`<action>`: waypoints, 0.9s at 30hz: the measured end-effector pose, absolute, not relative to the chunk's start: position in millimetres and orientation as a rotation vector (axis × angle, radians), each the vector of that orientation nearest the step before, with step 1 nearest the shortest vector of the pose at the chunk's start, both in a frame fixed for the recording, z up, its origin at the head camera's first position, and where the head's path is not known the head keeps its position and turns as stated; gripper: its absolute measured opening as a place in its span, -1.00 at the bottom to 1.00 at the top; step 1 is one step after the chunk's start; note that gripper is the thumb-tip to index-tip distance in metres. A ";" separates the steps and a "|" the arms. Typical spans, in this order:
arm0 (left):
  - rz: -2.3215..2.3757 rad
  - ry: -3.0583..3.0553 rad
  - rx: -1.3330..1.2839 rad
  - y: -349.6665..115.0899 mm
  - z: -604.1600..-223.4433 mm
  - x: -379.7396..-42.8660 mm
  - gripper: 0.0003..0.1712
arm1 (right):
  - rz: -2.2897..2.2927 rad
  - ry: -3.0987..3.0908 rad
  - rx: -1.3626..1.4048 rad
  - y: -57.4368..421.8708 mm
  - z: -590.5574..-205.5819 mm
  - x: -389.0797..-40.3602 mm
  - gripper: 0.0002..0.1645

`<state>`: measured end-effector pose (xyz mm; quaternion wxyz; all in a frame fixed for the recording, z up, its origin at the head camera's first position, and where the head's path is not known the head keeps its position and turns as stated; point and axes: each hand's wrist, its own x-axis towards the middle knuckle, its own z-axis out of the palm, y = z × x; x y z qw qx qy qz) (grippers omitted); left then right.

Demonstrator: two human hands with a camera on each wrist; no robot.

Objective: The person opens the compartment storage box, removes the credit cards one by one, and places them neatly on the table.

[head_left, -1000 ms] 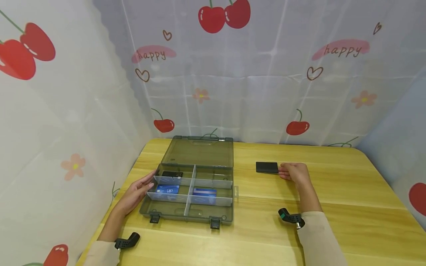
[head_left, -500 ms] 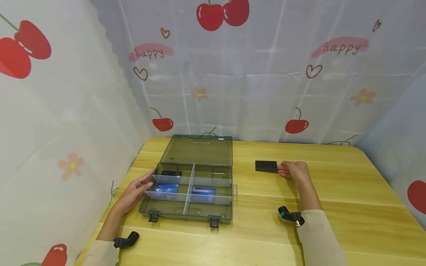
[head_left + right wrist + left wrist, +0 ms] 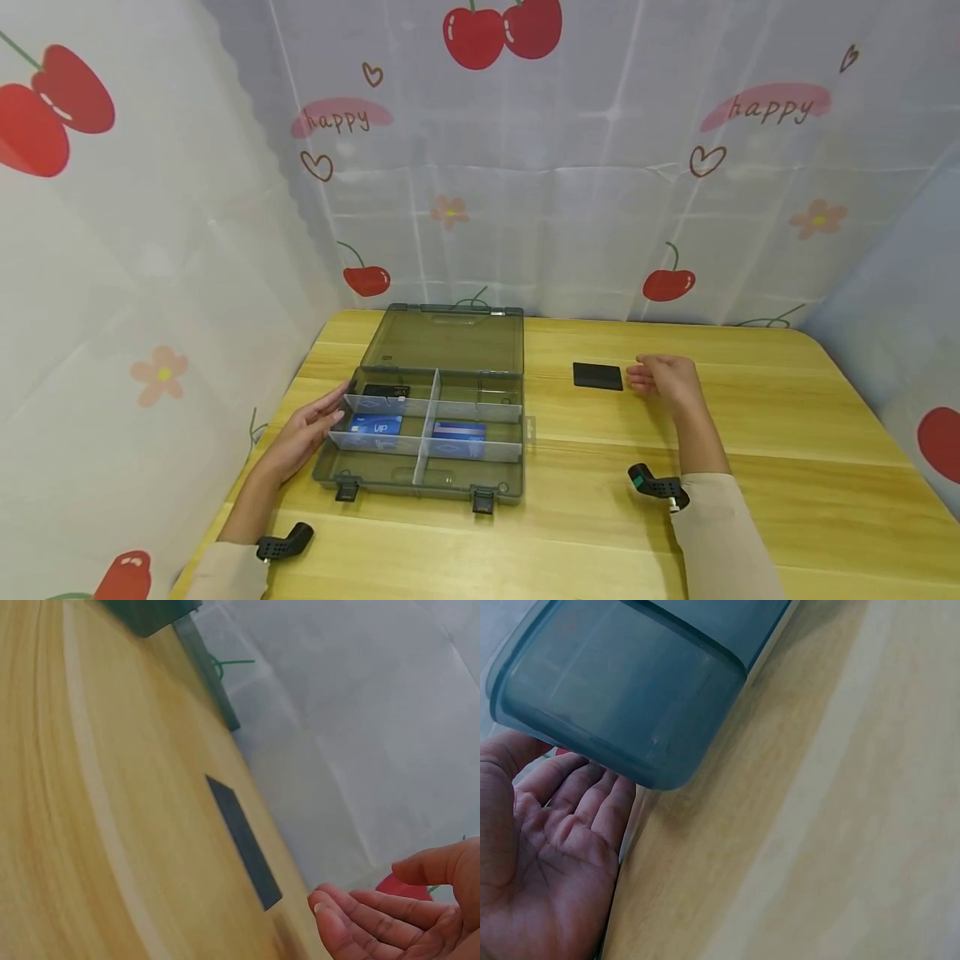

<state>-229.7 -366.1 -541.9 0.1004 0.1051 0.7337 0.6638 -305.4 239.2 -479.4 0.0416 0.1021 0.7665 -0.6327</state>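
Note:
A black card lies flat on the wooden table, right of a translucent grey-green divided box. Just to the card's right is my right hand, with a small gap between them. In the right wrist view, its thumb stands apart from its loosely bent fingers, which hold nothing. My left hand rests against the box's left side with extended fingers, their tips partly hidden behind the box wall in the left wrist view. Inside the box are a blue VIP card, another blue card and a black VIP card.
The box's lid is folded back toward the curtain. Two latches hang at the box's front, one a black latch. Bare wooden table extends in front and to the right.
My right hand has let go of the black card and drawn slightly up and away from it. The card now lies flat, a touch further left. My left hand stays at the box.

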 end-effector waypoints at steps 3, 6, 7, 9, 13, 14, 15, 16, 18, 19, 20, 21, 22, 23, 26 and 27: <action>1.959 2.174 0.307 -367.5 -542.0 -228.9 -0.29 | -1.947 2.368 0.264 235.5 -469.8 -302.5 -0.36; 1.956 2.179 0.303 -368.8 -542.4 -228.2 -0.30 | -1.977 2.373 0.207 232.5 -459.5 -299.8 -0.35; 1.956 2.180 0.302 -369.0 -542.5 -228.1 -0.29 | -1.983 2.376 0.194 231.6 -456.4 -299.1 -0.35; 1.959 2.175 0.303 -369.1 -542.6 -228.0 -0.29 | -1.994 2.382 0.153 229.7 -450.6 -297.2 -0.35; 1.965 2.165 0.306 -368.3 -542.3 -228.3 -0.30 | -2.008 2.388 0.084 224.5 -439.5 -292.2 -0.34; 1.968 2.162 0.308 -368.0 -542.0 -228.3 -0.30 | -2.014 2.388 0.065 222.5 -436.5 -290.4 -0.34; 1.970 2.160 0.310 -367.7 -541.9 -228.5 -0.30 | -2.018 2.391 0.053 220.4 -433.7 -288.6 -0.33; 1.972 2.157 0.312 -367.4 -541.7 -228.7 -0.30 | -2.019 2.396 0.042 218.6 -431.2 -287.2 -0.34; 1.975 2.151 0.316 -366.9 -541.5 -229.2 -0.30 | -2.022 2.399 0.015 214.8 -427.1 -284.6 -0.34; 1.976 2.150 0.317 -366.8 -541.6 -229.5 -0.29 | -2.022 2.401 0.001 212.8 -425.3 -283.2 -0.35; 1.977 2.149 0.317 -366.7 -541.6 -229.7 -0.29 | -2.021 2.403 -0.015 211.1 -423.8 -282.0 -0.36; 1.976 2.149 0.317 -366.6 -541.7 -229.9 -0.29 | -2.019 2.407 -0.032 209.5 -422.5 -280.9 -0.36; 1.976 2.148 0.316 -366.6 -541.8 -230.1 -0.29 | -2.019 2.409 -0.048 207.8 -421.1 -279.8 -0.36; 1.976 2.147 0.315 -366.5 -542.0 -230.2 -0.29 | -2.019 2.409 -0.063 206.1 -420.1 -278.9 -0.37; 1.974 2.144 0.312 -366.3 -542.5 -230.6 -0.29 | -2.017 2.414 -0.100 201.0 -417.6 -276.4 -0.39; 1.974 2.144 0.311 -366.3 -542.6 -230.6 -0.29 | -2.014 2.415 -0.116 199.1 -416.8 -275.5 -0.39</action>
